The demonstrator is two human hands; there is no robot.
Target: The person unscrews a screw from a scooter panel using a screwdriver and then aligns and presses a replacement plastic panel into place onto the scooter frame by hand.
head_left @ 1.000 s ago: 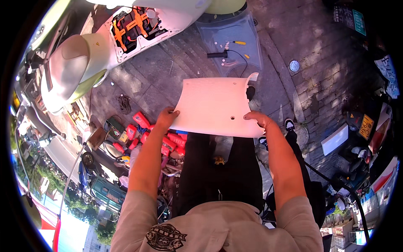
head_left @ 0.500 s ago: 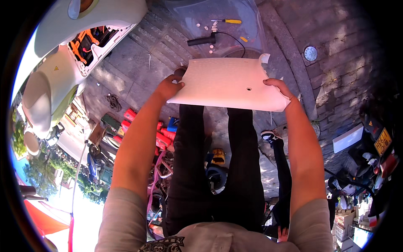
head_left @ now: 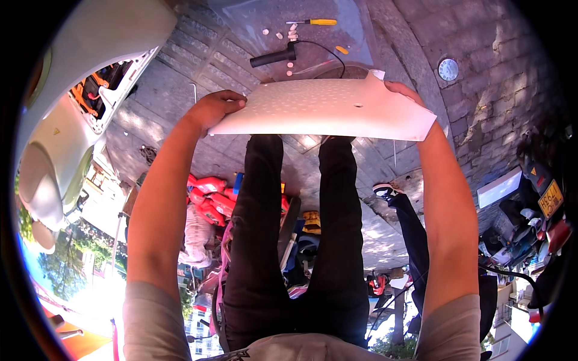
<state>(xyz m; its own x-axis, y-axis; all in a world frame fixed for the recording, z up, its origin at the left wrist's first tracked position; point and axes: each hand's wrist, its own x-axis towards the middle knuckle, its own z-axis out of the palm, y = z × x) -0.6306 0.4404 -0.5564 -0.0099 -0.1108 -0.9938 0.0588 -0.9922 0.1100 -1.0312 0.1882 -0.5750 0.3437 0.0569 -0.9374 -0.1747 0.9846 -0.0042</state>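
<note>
A white, slightly curved plastic panel (head_left: 313, 111) is held up in front of me, above my legs. Raised dots cover part of it; a small hole and a cut-out tab lie toward its right end. Gripping its left edge, my left hand (head_left: 215, 107) has the thumb on top and its lower fingers hidden. My right hand (head_left: 404, 92) holds the far right corner, mostly covered by the panel. Beyond it, on a clear plastic sheet (head_left: 343, 45), lie a black handlebar grip with a cable (head_left: 280, 56), a yellow-handled screwdriver (head_left: 322, 22) and several small pale pieces (head_left: 292, 31).
A pale scooter body (head_left: 114, 30) with orange parts in its opening stands at left. Red bottles (head_left: 211, 201) are by my left leg. Another person's dark-clad leg and shoe (head_left: 388, 192) are at right, near a parked vehicle with a yellow plate (head_left: 549, 200). A hex key (head_left: 194, 91) lies on the paving.
The panel has tipped to a flatter angle, and its dotted texture now shows. My hands have moved slightly apart and up in the view, still holding it. The whole view has shifted.
</note>
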